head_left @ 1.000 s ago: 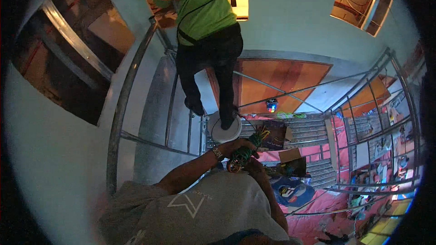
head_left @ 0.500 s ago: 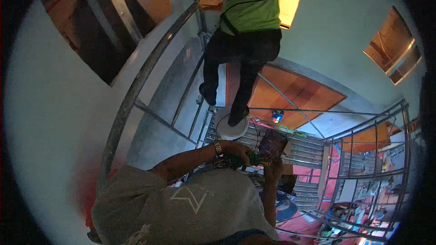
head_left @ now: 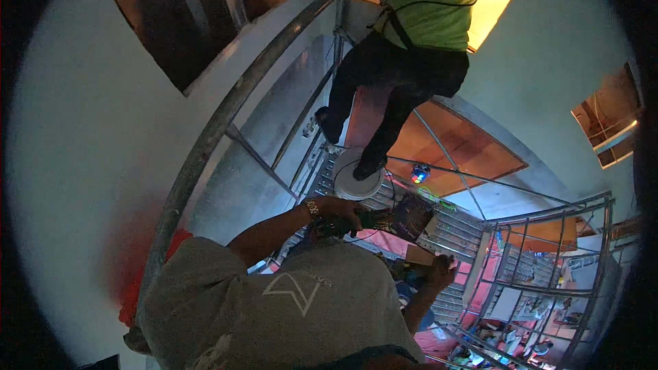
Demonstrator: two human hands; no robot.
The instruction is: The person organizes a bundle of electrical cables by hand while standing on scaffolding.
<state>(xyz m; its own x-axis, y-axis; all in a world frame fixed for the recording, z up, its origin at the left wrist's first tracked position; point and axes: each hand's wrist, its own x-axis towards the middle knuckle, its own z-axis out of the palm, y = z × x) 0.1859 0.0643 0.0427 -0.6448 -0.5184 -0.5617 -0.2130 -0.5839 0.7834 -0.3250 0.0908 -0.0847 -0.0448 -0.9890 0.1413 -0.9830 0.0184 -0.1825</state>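
Note:
My left hand [head_left: 339, 214], with a watch on its wrist, is wrapped around a bundle of thin green and dark wires [head_left: 373, 218] in front of my chest. The bundle's far end lies over a dark flat box-like thing [head_left: 413, 217]. Off to the right, apart from the bundle, my right hand [head_left: 442, 270] is raised with its fingers bent together. What it may hold, if anything, is too dark to make out. Past my left hand stands a round white bucket [head_left: 358, 179], with a co-worker's foot on top.
A co-worker in a green striped shirt [head_left: 432, 17] and dark trousers stands ahead. Metal scaffold rails [head_left: 205, 137] curve along my left. Slatted metal planks [head_left: 452, 233] form the platform. A small lit device [head_left: 420, 174] sits by an orange panel [head_left: 459, 138]. Cluttered lower floor shows at right.
My right hand has moved away from the wire bundle, to the right and a little lower. My left hand keeps its hold. The whole view has shifted and tilted somewhat.

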